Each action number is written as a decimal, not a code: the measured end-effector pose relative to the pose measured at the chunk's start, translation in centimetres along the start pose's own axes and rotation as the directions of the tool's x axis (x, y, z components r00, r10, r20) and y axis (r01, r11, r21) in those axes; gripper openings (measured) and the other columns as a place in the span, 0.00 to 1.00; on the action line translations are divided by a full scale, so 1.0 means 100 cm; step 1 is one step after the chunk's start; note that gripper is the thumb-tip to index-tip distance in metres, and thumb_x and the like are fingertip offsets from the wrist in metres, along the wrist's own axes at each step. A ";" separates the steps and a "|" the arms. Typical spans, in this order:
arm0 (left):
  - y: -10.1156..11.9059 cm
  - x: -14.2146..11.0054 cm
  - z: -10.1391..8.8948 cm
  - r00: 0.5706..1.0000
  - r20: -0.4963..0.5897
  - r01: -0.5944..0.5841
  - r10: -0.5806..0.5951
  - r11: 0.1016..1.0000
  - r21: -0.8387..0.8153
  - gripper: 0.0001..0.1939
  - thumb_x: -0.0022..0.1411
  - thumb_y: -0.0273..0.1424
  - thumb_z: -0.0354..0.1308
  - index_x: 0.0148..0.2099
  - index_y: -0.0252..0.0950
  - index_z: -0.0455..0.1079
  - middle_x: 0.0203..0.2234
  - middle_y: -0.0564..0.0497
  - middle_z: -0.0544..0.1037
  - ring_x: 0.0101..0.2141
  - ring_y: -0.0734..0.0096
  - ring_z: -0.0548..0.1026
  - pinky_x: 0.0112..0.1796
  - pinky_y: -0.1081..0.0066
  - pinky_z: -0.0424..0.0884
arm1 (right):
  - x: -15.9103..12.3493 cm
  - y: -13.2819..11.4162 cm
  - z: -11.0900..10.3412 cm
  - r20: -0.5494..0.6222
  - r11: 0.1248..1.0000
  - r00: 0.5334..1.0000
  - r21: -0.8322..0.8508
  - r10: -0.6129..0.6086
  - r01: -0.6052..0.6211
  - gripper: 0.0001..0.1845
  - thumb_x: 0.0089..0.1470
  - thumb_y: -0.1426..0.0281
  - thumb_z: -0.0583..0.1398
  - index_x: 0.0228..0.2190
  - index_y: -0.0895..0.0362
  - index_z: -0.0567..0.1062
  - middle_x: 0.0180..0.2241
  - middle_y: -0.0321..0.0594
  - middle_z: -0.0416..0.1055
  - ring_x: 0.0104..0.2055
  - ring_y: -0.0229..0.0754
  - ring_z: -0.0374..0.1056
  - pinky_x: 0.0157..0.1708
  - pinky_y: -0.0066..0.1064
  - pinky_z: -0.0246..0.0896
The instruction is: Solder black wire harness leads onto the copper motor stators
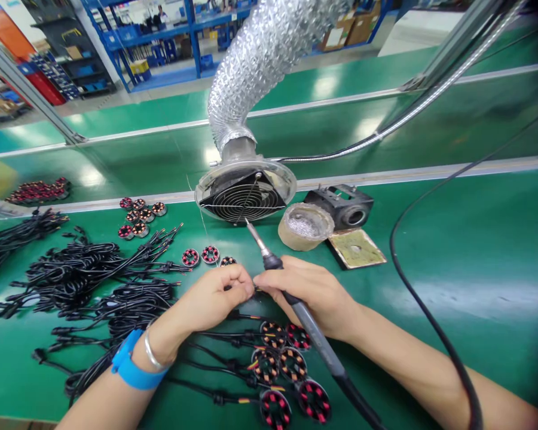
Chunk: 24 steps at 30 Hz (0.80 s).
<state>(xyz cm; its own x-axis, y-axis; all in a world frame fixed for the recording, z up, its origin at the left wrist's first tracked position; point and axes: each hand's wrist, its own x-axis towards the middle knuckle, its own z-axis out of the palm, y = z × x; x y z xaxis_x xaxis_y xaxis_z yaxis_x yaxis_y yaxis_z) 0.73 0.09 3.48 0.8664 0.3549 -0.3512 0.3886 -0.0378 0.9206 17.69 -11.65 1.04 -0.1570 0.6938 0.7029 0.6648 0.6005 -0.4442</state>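
Note:
My right hand [307, 292] is closed around a soldering iron [296, 304], its tip pointing up and away toward the fan grille [244, 200]. My left hand [217, 295] is pinched shut on something small and dark at the fingertips, which touch my right fingers. A small motor stator [228, 261] lies just beyond them. Below my hands lie several round stators [280, 364] with black leads attached. A blue wrist strap [132, 364] and a metal bangle sit on my left wrist.
A pile of black cables [85, 280] covers the green bench at left, with loose stators [140, 218] behind it. A flexible silver duct [260, 65] feeds the fan. A solder pot [305, 226], a sponge tray [356, 248] and an iron stand [341, 206] stand at centre right.

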 end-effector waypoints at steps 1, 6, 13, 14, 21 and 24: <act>0.000 0.001 0.001 1.000 0.006 0.023 -0.023 0.998 -0.050 0.11 0.58 0.37 0.55 0.30 0.34 0.63 0.20 0.59 0.60 0.23 0.78 0.55 0.25 0.75 0.51 | 0.001 -0.001 0.000 0.004 1.000 1.000 0.002 -0.003 0.003 0.12 0.63 0.74 0.56 0.49 0.57 0.66 0.33 0.41 0.72 0.28 0.39 0.60 0.29 0.31 0.60; -0.004 0.006 0.005 0.995 -0.011 0.096 -0.099 0.980 -0.174 0.13 0.54 0.39 0.57 0.28 0.35 0.61 0.17 0.60 0.57 0.20 0.80 0.52 0.23 0.76 0.47 | 0.000 -0.002 0.007 0.000 0.998 1.000 -0.064 0.016 -0.016 0.14 0.66 0.75 0.50 0.51 0.57 0.65 0.24 0.35 0.64 0.24 0.39 0.58 0.29 0.32 0.60; -0.007 0.014 0.004 0.979 -0.192 0.042 -0.068 0.990 -0.136 0.10 0.52 0.36 0.55 0.27 0.34 0.63 0.20 0.57 0.64 0.23 0.78 0.58 0.27 0.75 0.55 | -0.005 0.001 0.012 -0.075 0.980 0.996 -0.189 0.050 -0.063 0.15 0.61 0.79 0.53 0.49 0.57 0.69 0.25 0.37 0.65 0.26 0.40 0.59 0.27 0.31 0.60; -0.007 0.015 0.004 0.974 -0.215 0.038 -0.065 0.991 -0.128 0.09 0.51 0.35 0.55 0.27 0.34 0.64 0.20 0.57 0.65 0.24 0.78 0.58 0.27 0.75 0.55 | -0.005 -0.001 0.009 -0.096 0.977 0.993 -0.199 0.064 -0.082 0.15 0.60 0.80 0.53 0.47 0.57 0.69 0.25 0.37 0.66 0.26 0.40 0.59 0.27 0.31 0.61; -0.007 0.016 0.006 0.961 -0.271 0.045 -0.059 0.997 -0.059 0.09 0.50 0.36 0.55 0.27 0.35 0.65 0.21 0.55 0.68 0.24 0.76 0.61 0.27 0.75 0.58 | -0.017 -0.008 0.001 -0.038 0.941 0.964 -0.210 0.263 -0.265 0.14 0.58 0.75 0.57 0.47 0.55 0.67 0.35 0.41 0.74 0.33 0.43 0.69 0.35 0.34 0.67; -0.008 0.016 0.006 0.962 -0.266 0.058 -0.065 0.998 -0.035 0.10 0.50 0.36 0.55 0.27 0.34 0.67 0.22 0.54 0.70 0.25 0.75 0.62 0.27 0.75 0.59 | -0.020 -0.005 0.005 0.040 0.938 0.951 -0.182 0.307 -0.295 0.14 0.57 0.74 0.57 0.46 0.56 0.67 0.35 0.42 0.73 0.34 0.44 0.69 0.34 0.34 0.67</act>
<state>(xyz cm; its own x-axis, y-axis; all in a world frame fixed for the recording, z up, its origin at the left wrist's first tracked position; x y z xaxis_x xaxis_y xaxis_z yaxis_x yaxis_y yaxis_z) 2.00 0.11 2.12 0.7247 0.5924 -0.3520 0.4267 0.0153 0.9043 17.31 -13.16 -0.46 0.0257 0.8598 0.5100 0.8027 0.2863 -0.5231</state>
